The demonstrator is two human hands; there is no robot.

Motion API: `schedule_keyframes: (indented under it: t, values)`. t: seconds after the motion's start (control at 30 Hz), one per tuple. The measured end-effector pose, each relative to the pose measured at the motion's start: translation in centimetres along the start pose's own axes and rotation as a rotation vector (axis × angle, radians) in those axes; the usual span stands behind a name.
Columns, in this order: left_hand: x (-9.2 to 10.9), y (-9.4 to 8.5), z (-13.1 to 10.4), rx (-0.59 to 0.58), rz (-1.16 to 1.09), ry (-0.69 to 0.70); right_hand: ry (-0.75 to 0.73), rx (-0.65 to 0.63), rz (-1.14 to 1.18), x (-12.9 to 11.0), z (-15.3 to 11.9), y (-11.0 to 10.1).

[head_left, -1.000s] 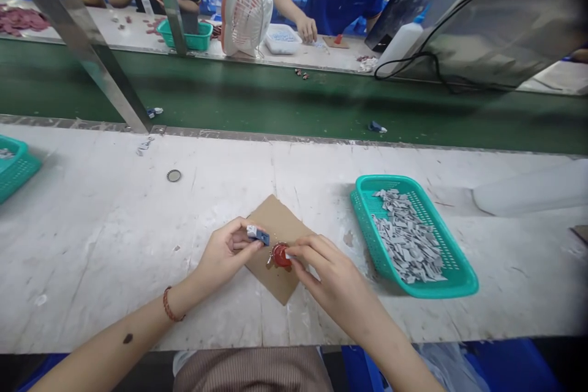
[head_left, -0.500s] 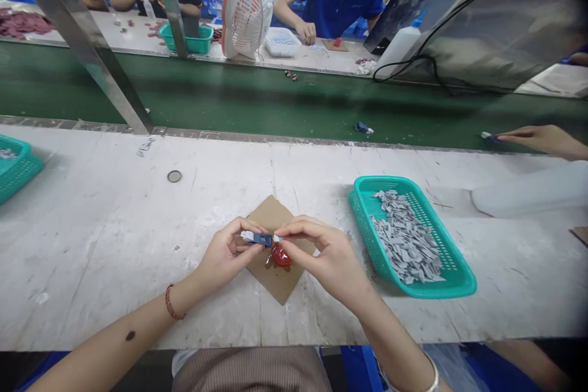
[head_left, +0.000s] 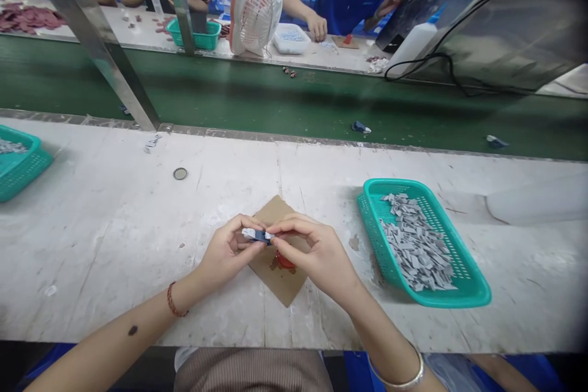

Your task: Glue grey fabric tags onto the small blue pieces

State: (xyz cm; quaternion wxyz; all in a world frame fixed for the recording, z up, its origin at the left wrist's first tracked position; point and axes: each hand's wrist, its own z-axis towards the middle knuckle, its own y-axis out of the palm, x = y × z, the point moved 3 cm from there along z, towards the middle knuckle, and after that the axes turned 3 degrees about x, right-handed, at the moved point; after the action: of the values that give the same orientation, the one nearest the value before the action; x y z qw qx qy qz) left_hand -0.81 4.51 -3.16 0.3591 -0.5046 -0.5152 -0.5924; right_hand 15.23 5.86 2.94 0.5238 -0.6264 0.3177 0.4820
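In the head view, the left hand (head_left: 225,254) has its thumb and fingertips closed on a blue piece (head_left: 261,236), which has a whitish end towards the palm. The right hand (head_left: 324,251) pinches a small pale chip (head_left: 269,236) between thumb and fingertips, at the other end of the blue piece. Both pinches are nearly closed, and the two sets of fingertips are close together; whether they touch each other cannot be told.

Just below the right fingertips is a red blob (head_left: 285,260), partly hidden by the right hand. It sits on a brown card (head_left: 280,291), which lies under both sets of fingers on the table (head_left: 138,220). A green basket (head_left: 478,294) of grey chips (head_left: 418,245) stands to the right of the fingers, well apart from them. A bottle cap (head_left: 180,173) lies beyond the left fingers and to their left; farther that way are some scraps (head_left: 152,143) and a second basket (head_left: 22,177) at the view's edge. Far to the right of the fingers is a blurred whitish object (head_left: 537,199).

Beyond the fingers, a green belt (head_left: 239,98) crosses the view, with small dark blue parts (head_left: 361,127) on it. On its far side, a person in blue (head_left: 340,6) rests a hand near a white tray (head_left: 291,44).
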Motion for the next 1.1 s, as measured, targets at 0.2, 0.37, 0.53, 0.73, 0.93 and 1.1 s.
schedule_keyframes:
  t: [0.2, 0.37, 0.53, 0.73, 0.93, 1.1]
  values:
    - [-0.3, 0.1, 0.0, -0.003, 0.006, 0.017, 0.004, -0.014, -0.036, 0.1, 0.0, 0.1]
    - [0.0, 0.1, 0.0, 0.032, -0.023, 0.016, 0.101, -0.04, 0.089, 0.3, 0.1, 0.1]
    - [0.9, 0.0, -0.3, 0.019, -0.012, 0.006, 0.262, -0.11, 0.319, 0.7, -0.1, 0.5]
    - [1.9, -0.2, -0.5, 0.058, 0.021, 0.052, 0.247, -0.163, 0.336, 0.2, 0.0, 2.1]
    - [2.3, -0.3, -0.3, 0.031, -0.007, 0.091, 0.184, -0.235, 0.42, -0.8, 1.0, 3.4]
    - [1.9, 0.0, -0.8, 0.035, 0.059, 0.214, 0.125, -0.13, 0.555, -0.5, 0.8, 4.7]
